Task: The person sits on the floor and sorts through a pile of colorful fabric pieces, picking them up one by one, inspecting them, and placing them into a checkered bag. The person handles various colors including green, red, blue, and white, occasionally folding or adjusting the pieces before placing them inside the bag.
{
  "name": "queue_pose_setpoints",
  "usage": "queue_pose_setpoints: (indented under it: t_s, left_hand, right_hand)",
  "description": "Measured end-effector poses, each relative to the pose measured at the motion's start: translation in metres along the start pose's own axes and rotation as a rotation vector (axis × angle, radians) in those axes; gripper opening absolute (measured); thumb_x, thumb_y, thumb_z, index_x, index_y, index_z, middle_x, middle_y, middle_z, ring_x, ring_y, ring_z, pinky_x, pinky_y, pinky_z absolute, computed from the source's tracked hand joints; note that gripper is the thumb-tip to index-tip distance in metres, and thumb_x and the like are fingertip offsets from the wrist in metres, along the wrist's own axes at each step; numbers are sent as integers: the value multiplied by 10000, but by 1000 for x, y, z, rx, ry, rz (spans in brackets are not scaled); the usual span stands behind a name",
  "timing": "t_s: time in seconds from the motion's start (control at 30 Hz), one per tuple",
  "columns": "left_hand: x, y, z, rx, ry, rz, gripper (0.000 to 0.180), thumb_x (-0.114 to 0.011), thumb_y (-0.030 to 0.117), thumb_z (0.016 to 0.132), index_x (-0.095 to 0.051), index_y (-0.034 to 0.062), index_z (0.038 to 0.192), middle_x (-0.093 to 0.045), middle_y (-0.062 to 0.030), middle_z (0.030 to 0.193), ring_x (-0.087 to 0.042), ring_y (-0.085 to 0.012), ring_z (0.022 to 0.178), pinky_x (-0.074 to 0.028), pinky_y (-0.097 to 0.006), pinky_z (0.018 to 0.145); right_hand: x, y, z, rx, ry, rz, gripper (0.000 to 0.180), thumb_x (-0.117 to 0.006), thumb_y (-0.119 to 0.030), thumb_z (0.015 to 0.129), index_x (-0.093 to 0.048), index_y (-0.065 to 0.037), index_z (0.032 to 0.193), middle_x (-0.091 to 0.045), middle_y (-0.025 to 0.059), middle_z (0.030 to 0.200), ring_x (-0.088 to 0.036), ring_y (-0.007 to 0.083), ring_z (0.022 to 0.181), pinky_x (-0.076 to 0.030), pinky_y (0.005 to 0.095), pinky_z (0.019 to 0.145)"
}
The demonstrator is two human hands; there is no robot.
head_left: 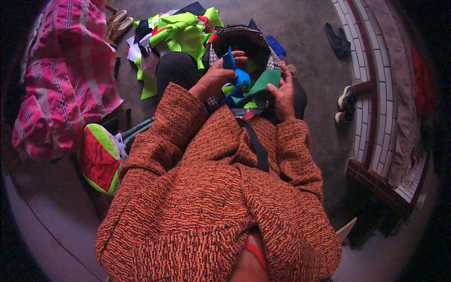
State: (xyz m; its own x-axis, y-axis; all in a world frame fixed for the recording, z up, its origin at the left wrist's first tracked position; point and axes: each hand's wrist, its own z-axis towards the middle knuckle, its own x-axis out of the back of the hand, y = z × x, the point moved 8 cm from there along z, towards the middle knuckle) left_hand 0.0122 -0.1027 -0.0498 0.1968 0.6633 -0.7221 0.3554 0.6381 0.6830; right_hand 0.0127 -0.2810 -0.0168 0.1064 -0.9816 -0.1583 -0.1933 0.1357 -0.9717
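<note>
Blue fabric strip (231, 62) sits pinched in left grip (217, 75), fingers closed on it, over the lap. Right grip (283, 91) clasps green fabric piece (263, 82) just beside. Scrap pile (181, 30) lies far on the floor (310, 42); pink plaid cloth (66, 80) at left, shoes (346, 104) at right.

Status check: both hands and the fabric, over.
Left hand pinching blue strip. Right hand gripping green cloth. Scrap pile beyond the knees, nothing blocking.

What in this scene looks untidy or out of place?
The cloth scraps lie in a loose, jumbled heap on the floor beyond the knees, while the left hand and right hand hold blue and green pieces.
</note>
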Motion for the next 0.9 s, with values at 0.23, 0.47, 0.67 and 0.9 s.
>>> queue_pose_setpoints:
  t_s: [0.23,0.47,0.67,0.9]
  left_hand:
    - [-12,3,0,-5,-91,-63,734,-652,121,688,-288,22,1318,-414,-109,1312,-444,-247,1170,-383,-378,962]
    - [-17,2,-1,18,-122,-100,721,-657,89,699,-295,20,1319,-413,-113,1312,-433,-253,1182,-368,-387,979]
    - [-25,-5,-2,72,-174,-21,713,-659,77,698,-309,31,1318,-411,-107,1315,-416,-237,1198,-364,-372,983]
    - [-25,-7,-1,91,-167,65,714,-650,66,686,-316,36,1316,-433,-101,1298,-435,-228,1183,-367,-358,980]
  right_hand:
    - [2,5,0,-56,-32,33,613,-563,60,738,-332,-52,1294,-460,118,1210,-487,201,1074,-398,313,930]
    - [-8,-4,-1,19,-43,-147,609,-628,9,721,-394,-95,1273,-455,68,1227,-464,204,1107,-421,341,896]
    - [-32,1,-10,17,-246,-452,572,-724,-156,693,-472,-115,1205,-494,79,1202,-506,180,1056,-446,324,847]
    - [-27,14,-12,-160,-167,-365,242,-665,-151,774,-599,-56,986,-625,27,862,-574,114,823,-464,250,745]
